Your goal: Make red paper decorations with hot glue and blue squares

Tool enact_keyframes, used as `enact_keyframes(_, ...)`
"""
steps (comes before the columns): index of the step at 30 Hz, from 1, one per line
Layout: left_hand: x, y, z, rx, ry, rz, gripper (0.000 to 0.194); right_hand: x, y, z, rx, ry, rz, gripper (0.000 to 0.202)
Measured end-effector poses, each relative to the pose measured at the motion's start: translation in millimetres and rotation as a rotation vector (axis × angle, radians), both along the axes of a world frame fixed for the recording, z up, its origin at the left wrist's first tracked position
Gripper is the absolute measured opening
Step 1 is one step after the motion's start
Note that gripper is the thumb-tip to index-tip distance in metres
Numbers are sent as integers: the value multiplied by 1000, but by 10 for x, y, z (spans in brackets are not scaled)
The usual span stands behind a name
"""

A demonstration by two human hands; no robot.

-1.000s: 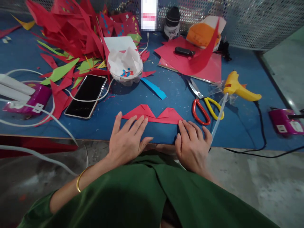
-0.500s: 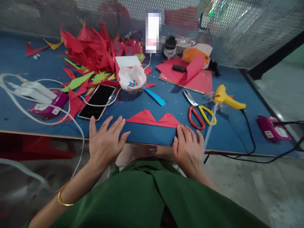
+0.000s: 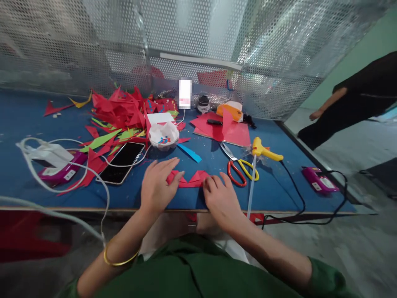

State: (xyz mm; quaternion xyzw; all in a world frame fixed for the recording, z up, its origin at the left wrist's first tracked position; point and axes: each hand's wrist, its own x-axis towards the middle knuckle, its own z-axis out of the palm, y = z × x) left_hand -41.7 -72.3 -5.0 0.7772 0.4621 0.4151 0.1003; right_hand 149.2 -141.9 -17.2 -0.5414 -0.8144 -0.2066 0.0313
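Note:
A folded red paper strip (image 3: 192,181) with two raised peaks lies near the front edge of the blue table (image 3: 182,203). My left hand (image 3: 159,184) rests over its left end, thumb apart from the fingers, and hides that part. At the strip's right end, my right hand (image 3: 221,198) has its fingers bent onto the paper; whether they pinch it is hidden. Scissors (image 3: 237,165) with red and yellow handles lie right of my right hand. Behind the strip are a blue paper piece (image 3: 190,153) and a white bowl (image 3: 163,135) holding small coloured bits.
A phone (image 3: 121,162), white cables and a purple power block (image 3: 63,167) lie left. A yellow glue gun (image 3: 263,150) and another purple block (image 3: 320,180) are right. Red paper scraps (image 3: 119,108) pile up behind. A person (image 3: 359,99) stands at the far right.
The view has tilted up and shifted right, bringing a person into view. Both hands are closer together, covering more of the strip's ends, and the right fingers are more bent.

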Motion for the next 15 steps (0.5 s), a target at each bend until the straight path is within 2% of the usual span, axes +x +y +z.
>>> enact_keyframes(4,336,250,159,-517,-605,-207,36,-43,169,64,-142,-83,93,20)
enact_keyframes(7,462,500,232,-729,-905,-203,33,-41,223,83,-199,-115,98,21)
enact_keyframes(10,524,748,289,-903,-1018,-169,21,-22,240,132,-235,-138,123,19)
enact_keyframes(13,598,916,352,-952,-1027,-179,17,-9,264,193,-261,-164,156,20)
enact_keyframes(15,648,989,391,-922,-947,-193,19,-13,286,216,-268,-179,174,22)
